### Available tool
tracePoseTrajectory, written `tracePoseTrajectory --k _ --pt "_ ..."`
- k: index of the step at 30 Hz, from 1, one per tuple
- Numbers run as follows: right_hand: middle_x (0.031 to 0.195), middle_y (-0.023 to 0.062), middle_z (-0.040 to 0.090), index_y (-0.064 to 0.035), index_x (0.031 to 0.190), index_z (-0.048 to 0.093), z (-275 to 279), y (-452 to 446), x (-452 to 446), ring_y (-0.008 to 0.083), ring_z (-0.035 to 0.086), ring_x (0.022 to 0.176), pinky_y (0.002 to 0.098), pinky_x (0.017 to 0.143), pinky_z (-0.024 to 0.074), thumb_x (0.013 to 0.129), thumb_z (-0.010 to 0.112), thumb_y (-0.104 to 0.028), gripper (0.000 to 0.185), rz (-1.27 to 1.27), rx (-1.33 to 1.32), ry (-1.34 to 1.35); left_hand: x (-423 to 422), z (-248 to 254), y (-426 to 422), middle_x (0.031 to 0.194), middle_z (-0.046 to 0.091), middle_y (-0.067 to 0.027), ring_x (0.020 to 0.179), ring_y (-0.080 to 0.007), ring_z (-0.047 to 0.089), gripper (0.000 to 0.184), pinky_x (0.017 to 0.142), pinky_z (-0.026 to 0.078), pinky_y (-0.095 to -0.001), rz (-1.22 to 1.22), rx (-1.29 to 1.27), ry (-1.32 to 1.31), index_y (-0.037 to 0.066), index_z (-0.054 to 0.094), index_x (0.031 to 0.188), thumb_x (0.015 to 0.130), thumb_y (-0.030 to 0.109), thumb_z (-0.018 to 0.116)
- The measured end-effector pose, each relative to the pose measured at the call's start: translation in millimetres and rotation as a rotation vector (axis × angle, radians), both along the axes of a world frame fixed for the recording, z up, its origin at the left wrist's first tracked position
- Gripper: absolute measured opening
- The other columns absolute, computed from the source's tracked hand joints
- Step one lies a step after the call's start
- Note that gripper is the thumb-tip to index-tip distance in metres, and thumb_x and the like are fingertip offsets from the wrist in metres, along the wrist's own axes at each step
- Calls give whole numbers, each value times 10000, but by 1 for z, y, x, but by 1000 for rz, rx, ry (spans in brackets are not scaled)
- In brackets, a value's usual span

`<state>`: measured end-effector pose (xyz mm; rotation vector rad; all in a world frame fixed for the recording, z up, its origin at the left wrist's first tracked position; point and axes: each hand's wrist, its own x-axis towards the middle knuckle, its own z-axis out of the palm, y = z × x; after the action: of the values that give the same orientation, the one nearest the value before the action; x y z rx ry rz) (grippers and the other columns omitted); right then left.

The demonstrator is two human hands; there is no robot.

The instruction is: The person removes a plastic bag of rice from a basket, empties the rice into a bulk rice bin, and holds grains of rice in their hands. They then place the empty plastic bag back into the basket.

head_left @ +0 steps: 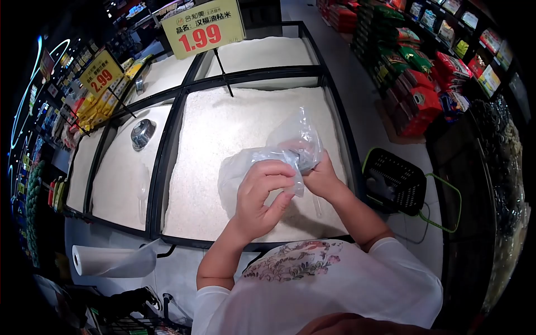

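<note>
A clear plastic bag [234, 173] spreads between my two hands, above a bin of white rice [218, 134]. My left hand [265, 192] is at the bag's near side, fingers curled, with the thumb and fingertips close to the crumpled plastic. On the other side, my right hand [321, 173] is closed round the gathered plastic, partly hidden behind it. Part of the bag stands up beyond the hands. What the bag holds, if anything, cannot be made out.
Black frames [162, 162] divide the rice bins. A metal bowl [143, 134] lies in the left bin. Price signs [204, 28] stand behind. A plastic bag roll [106, 261] is at lower left. A black basket [395, 181] sits on the floor at right, near stacked red packages [419, 106].
</note>
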<state>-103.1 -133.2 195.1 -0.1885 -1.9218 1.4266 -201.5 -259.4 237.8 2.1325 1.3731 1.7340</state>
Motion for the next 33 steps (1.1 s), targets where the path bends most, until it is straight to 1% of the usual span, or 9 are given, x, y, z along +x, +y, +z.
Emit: tracePoseTrajectory --k 6,7,10,11,14,21,24,27,33 --pt "1043 56 525 -42 1091 481 1 3 4 145 519 938 282 817 419 676 655 -44 450 -152 -294 480 0 -24 -15 885 540 -119 838 -220 516 190 731 410 -305 17 -86 -120 21 518 871 755 150 596" --pt "1043 56 525 -42 1091 481 -3 4 5 145 519 938 282 817 419 676 655 -44 450 -153 -292 480 1 -29 -14 878 543 -120 804 -224 527 206 707 421 -298 -56 -168 -142 15 536 876 731 134 621" --pt "1072 76 516 -46 1118 454 -16 -1 17 160 506 979 299 852 399 612 727 -103 577 -73 -237 250 2 -52 -7 1044 510 -94 962 -207 486 551 831 375 -320 -408 -606 -414 39 460 1110 754 445 570" --pt "1072 76 516 -46 1118 454 -23 -1 20 160 506 979 299 852 399 612 727 -103 577 -71 -236 249 3 -65 -8 1044 510 -94 962 -207 486 551 831 375 -320 -406 -605 -416 39 460 1110 754 445 570" --pt "1058 127 504 -22 1039 493 -31 1 25 218 489 992 322 851 386 671 683 -130 428 118 26 144 -3 -94 -9 1206 427 -82 1127 -259 398 754 933 336 -451 -659 -487 -1558 99 350 1238 663 509 616" --pt "1170 100 463 -29 1105 479 -17 -15 33 190 467 1043 300 870 379 700 633 -47 434 406 -54 -243 -28 -69 -1 1195 427 -143 1110 -288 402 741 946 329 -458 -693 -163 -1677 62 368 1213 642 429 665" --pt "1251 110 372 -77 1180 442 -14 -16 42 245 400 1118 322 945 321 709 577 -63 491 290 330 -335 -40 -94 -2 1060 522 -148 977 -279 507 497 919 368 -442 -559 -138 -1807 32 441 1133 758 329 573" --pt "1278 113 327 -88 1230 379 -27 -1 56 261 365 1148 334 960 306 714 567 -80 549 79 356 -513 -46 -97 -6 909 578 -110 795 -238 577 303 861 430 -411 -313 -162 -1785 27 504 1026 806 234 504" --pt "1297 119 314 -36 1284 267 -36 9 54 219 355 1171 359 959 292 764 579 -148 617 157 -289 -221 -34 -100 -3 855 564 -98 720 -200 574 220 699 483 -341 -76 -191 -1623 14 483 1007 842 148 429"
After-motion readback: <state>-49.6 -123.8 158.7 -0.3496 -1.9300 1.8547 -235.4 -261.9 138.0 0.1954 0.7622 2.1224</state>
